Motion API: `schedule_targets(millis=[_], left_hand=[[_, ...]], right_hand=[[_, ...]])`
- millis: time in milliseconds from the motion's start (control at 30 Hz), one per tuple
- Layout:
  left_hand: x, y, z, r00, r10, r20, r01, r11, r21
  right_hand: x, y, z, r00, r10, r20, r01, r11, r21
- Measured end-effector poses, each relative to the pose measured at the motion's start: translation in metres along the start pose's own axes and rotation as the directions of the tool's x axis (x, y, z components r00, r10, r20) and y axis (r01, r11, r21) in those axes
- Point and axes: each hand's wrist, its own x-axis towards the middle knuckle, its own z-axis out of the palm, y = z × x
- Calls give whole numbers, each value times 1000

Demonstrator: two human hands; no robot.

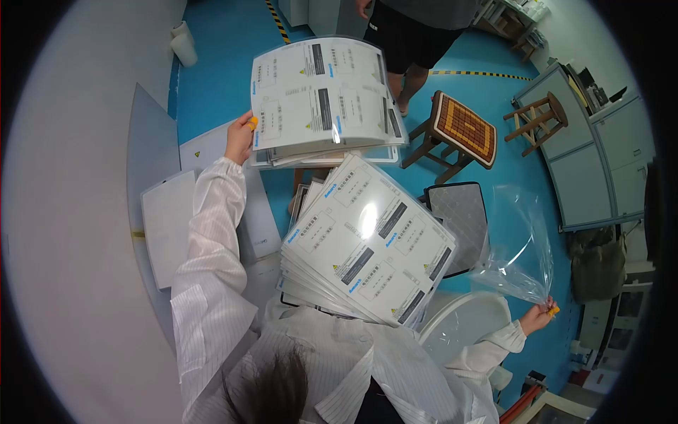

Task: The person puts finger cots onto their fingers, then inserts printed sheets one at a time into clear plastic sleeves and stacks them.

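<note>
Dark hair point(272, 381) hangs closest to the camera, over the front of your pale striped coat point(318, 353). Just beyond it, the fanned lower stack point(367, 240) of printed sheets lies tilted, its near corner close to your coat; what carries it is hidden. Your left hand point(241, 138) grips the left edge of the upper sheets point(318, 95), a yellow cover on one fingertip, and the top sheet bows upward. Your right hand point(538, 318), also with a yellow fingertip, is out to the right, pinching the gathered end of a clear plastic bag point(519, 247). The bag spreads away from your fingers towards the grey quilted pad point(459, 222), above the round white bin point(470, 318). Past the upper sheets stands a person point(417, 35) in dark shorts, left of the stool with a checked seat mat point(465, 131).
</note>
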Motion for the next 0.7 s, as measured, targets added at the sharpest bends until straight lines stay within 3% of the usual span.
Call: schedule_targets(millis=[33, 67, 133, 233, 333, 433, 567, 700], left_hand=[[5, -4, 6, 1000, 0, 4, 0, 1000, 0], [13, -11, 11, 1000, -1, -25, 1, 1000, 14], [52, -51, 0, 994, 37, -105, -33, 999, 41], [49, -55, -4, 987, -10, -158, 31, 991, 130], [43, -53, -10, 990, -84, -110, 111, 956, 273], [26, -41, -3, 991, -110, -75, 127, 948, 293], [34, -49, -6, 997, -44, -68, 62, 952, 299], [40, -62, -11, 996, -75, -50, 81, 988, 132]], right_hand=[[-11, 1, 8, 991, 89, 96, -96, 993, 73], [-20, 5, 24, 992, 86, 94, -93, 993, 73], [-37, 20, 66, 988, -130, -87, 115, 981, -157], [-51, 29, 109, 988, -157, 8, 152, 939, -309], [-56, 37, 144, 985, -164, 57, 173, 937, -304], [-57, 46, 159, 986, -155, 68, 168, 932, -321], [-60, 57, 170, 981, -79, 175, 127, 950, -284], [-78, 73, 205, 980, -88, 176, 142, 935, -324]])
